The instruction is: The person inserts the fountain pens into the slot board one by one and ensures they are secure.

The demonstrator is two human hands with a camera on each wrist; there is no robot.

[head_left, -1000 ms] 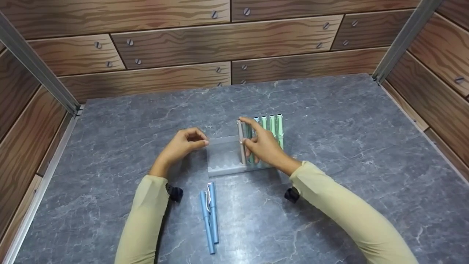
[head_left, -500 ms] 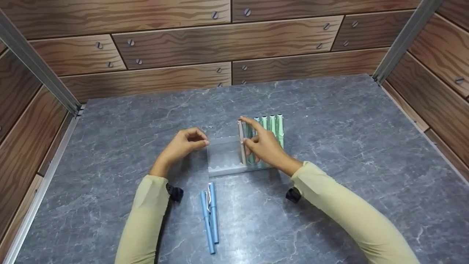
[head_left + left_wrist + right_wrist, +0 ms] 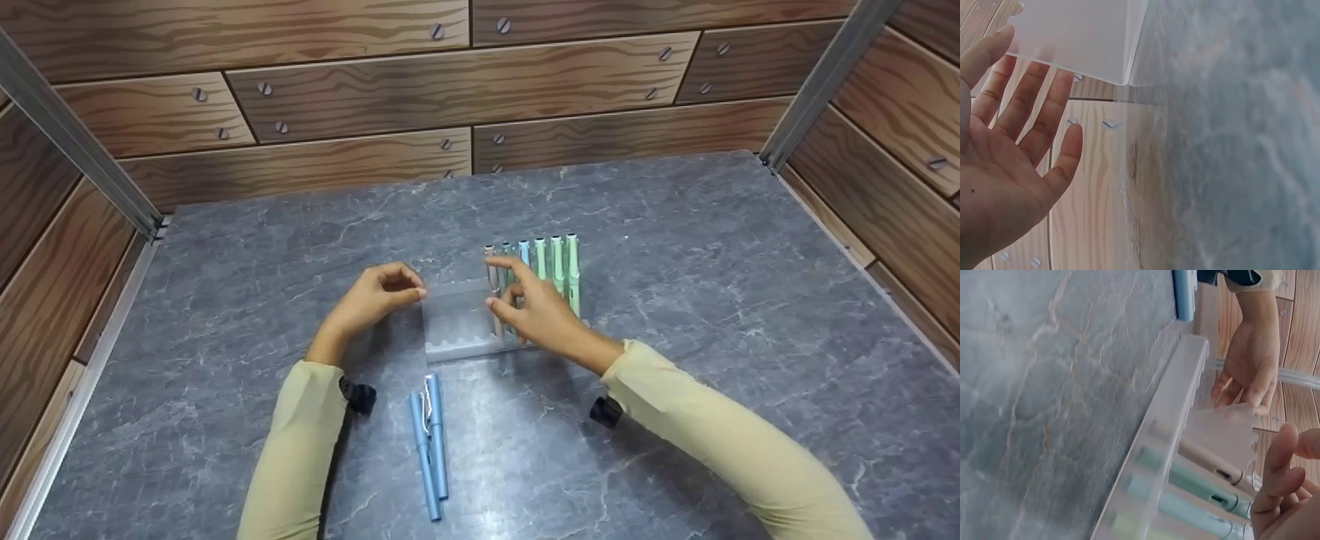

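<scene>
My left hand [image 3: 375,292] pinches the left edge of a clear plastic pen stand [image 3: 457,307]; in the left wrist view its fingertips [image 3: 1061,81] show behind the translucent panel. A beige pen [image 3: 493,281] stands in a notch of the stand, leftmost of a row. To its right are a dark green pen [image 3: 1196,484], a light blue pen [image 3: 1185,512] and several light green ones [image 3: 556,255]. My right hand [image 3: 544,307] hovers in front of the beige pen, fingers loosely bent and holding nothing. It hides the lower parts of some pens.
Two blue pens [image 3: 439,442] lie side by side on the grey marbled table [image 3: 675,262], nearer me than the stand. Notches along the stand's left part hold no pens. Wood-patterned walls [image 3: 360,105] enclose the back and sides.
My right hand has let go of the beige pen and drawn slightly down from its top. The pen stays upright in the stand. The left hand keeps its place.
</scene>
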